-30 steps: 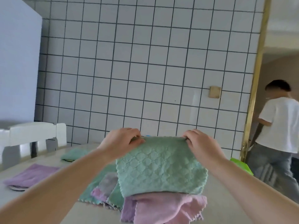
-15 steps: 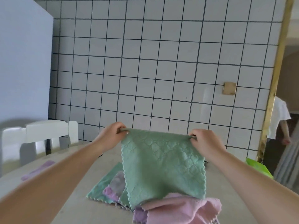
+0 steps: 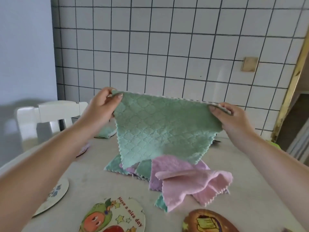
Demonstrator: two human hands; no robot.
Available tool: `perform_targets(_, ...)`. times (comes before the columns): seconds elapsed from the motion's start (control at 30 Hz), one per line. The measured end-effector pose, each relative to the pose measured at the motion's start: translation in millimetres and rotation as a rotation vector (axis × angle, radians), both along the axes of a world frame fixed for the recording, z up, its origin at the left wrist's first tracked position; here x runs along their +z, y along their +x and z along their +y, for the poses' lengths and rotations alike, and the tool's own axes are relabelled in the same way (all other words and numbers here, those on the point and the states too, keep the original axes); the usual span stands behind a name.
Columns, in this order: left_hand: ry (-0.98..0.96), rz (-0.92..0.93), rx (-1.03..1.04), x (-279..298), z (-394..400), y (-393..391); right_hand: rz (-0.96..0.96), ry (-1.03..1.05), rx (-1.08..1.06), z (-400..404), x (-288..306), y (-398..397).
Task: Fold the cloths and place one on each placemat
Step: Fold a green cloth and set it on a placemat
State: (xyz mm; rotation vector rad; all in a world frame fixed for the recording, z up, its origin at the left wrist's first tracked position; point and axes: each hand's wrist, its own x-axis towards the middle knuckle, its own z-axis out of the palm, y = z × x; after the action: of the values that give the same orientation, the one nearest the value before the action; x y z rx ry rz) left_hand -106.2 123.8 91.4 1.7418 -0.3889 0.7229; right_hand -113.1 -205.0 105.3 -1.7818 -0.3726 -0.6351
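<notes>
A pale, lightly marked worktop [image 3: 93, 166] stands against a wall of white square tiles [image 3: 167, 47] with dark grout, a plain bluish wall [image 3: 25, 47] and a white chair [image 3: 50, 114] at far left and a gold-coloured door frame [image 3: 291, 84] at far right. Along the near edge, left to right, lie a round white placemat [image 3: 55, 198], a placemat printed "Have a nice day" [image 3: 117, 216] with cartoon fruit, and a brown placemat [image 3: 207, 221], all three bare of cloths. Further back at left, a folded lilac cloth [image 3: 83, 149] and a folded green cloth [image 3: 107, 132] each rest on a mat. The left hand [image 3: 100, 113] pinches one top corner of a green quilted cloth [image 3: 160, 128] and the right hand [image 3: 234, 119] pinches the other, holding it spread in the air above a loose pile of green, lilac and pink cloths [image 3: 184, 181] at the worktop's centre; its lower edge hangs down to that pile.
</notes>
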Motion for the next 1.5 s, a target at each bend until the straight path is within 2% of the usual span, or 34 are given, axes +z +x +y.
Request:
perform_targets(0.1, -0.023, 0.116, -0.083, -34.6, 3.9, -44.7, 0.134, 0.015, 0.105, -4.2, -39.6, -38.4)
perform_targets(0.2, -0.068, 0.331, -0.159, -77.5, 2.7, -82.9, 0.373, -0.007, 0.136, -5.8, -81.6, -70.0)
perform_targets(0.3, -0.079, 0.518, -0.155, -123.2, -1.1, -112.9, 0.605, 0.045, 0.146, -7.1, -118.3, -93.3)
perform_targets(0.4, -0.113, 0.643, -0.161, -159.6, -7.6, -141.1, 0.717, 0.047, 0.165, -10.5, -145.6, -113.1)
perform_targets(0.7, -0.122, 0.912, -0.215, -195.3, -6.0, -187.8, 1.072, 0.024, 0.311, -30.8, -186.1, -153.3)
perform_targets(0.77, -0.115, 0.916, -0.211, -196.7, -7.3, -186.0, 1.059, 0.02, 0.287, -31.9, -190.7, -153.3)
perform_targets(0.9, -0.016, 0.814, -0.16, -196.2, -7.1, -164.1, 0.873, -0.052, 0.173, -28.6, -187.9, -142.2)
perform_targets(1.03, 0.269, 0.588, -0.044, -201.7, -3.4, -128.0, 0.711, -0.237, 0.081, -26.4, -190.1, -120.0)
perform_targets(1.1, 0.365, 0.531, -0.003, -208.3, 0.3, -112.1, 0.66, -0.321, 0.027, -28.6, -195.6, -105.9)
perform_targets(1.3, 0.455, 0.442, 0.043, -222.3, -0.9, -83.5, 0.641, -0.54, -0.082, -33.1, -209.4, -77.1)
perform_targets(1.5, 0.533, 0.469, 0.09, -223.7, -0.4, -69.3, 0.619, -0.582, -0.118, -34.1, -215.6, -63.9)
